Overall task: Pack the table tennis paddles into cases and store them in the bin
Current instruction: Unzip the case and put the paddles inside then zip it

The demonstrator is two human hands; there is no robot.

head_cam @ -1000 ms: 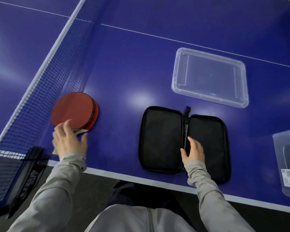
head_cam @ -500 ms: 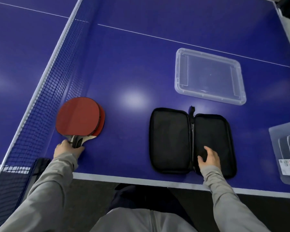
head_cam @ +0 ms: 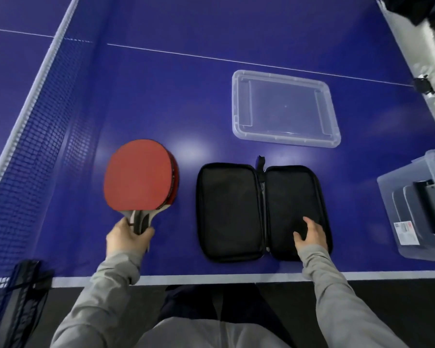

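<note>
two red paddles [head_cam: 140, 175] stacked face to face on the blue bench [head_cam: 161, 101], left of the open black case [head_cam: 263, 213], blades pointing far, handles near. likely light and stiff, rubber faces grippy, best taken by the handles, not the rubber. left grip [head_cam: 127, 238] curled round the handles, holding both. right grip [head_cam: 312, 234] resting flat on the right half of the case, fingers loose, holding nothing, probably steadying it. case soft and floppy, lying unzipped just beside the paddles. clear lid [head_cam: 285, 109] farther back; clear bin [head_cam: 417, 209] at the right edge with what look like cases inside. net [head_cam: 35, 136] along the left.
</note>
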